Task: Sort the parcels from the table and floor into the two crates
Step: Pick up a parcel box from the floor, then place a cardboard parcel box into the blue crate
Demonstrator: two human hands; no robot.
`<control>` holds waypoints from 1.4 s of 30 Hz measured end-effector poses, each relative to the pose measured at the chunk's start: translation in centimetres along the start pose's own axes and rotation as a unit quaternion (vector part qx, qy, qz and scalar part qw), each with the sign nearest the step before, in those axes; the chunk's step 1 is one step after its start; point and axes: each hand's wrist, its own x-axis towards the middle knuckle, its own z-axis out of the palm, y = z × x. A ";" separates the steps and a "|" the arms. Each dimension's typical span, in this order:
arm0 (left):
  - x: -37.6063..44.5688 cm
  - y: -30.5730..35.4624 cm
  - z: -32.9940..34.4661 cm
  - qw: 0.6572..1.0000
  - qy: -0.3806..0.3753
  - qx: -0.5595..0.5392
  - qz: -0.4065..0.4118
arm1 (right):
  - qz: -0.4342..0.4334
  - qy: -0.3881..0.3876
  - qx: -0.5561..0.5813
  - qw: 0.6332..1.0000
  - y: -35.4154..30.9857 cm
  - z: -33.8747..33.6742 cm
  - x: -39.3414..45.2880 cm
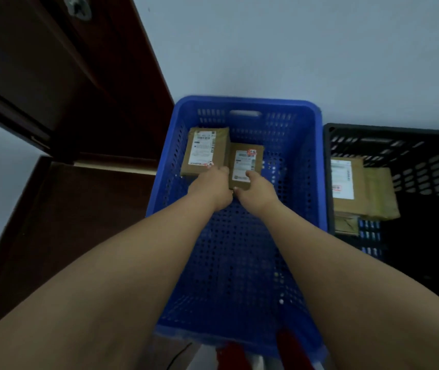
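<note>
Both your arms reach down into the blue crate [242,257], and your hands meet at the near end of the smaller parcel [245,166]. Your left hand [211,188] lies against its left edge, fingers curled round that side; your right hand [259,188] has fingers over the label face and the thumb under the near end, so the parcel is pinched between the two hands rather than carried in one. That grip reads as a placing hold: you have control of both long edges, which lets you square the parcel against its neighbour. The larger parcel [204,152] sits label up toward the crate's far left corner, and the smaller one lies just beside it on the right, touching or slightly overlapping its edge; which, cannot tell. Whether the smaller parcel is fully down on the crate floor or still tipped on your thumb, cannot tell either. Packing from the far corner outward leaves the near perforated floor free for later parcels. The black crate [389,134] stands just beside the blue one on the right, against the same wall [293,49], and holds a stack of brown parcels [365,193] at its left side, so sorting is already under way in both. A dark wooden cabinet [53,102] stands to the left of the blue crate. No table or floor parcels in view, so how many remain cannot be judged.
</note>
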 end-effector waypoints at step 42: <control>-25.2 73.9 12.2 0.835 0.120 0.278 0.460 | 0.182 0.348 -0.159 0.906 39.7 -52.0 -47.2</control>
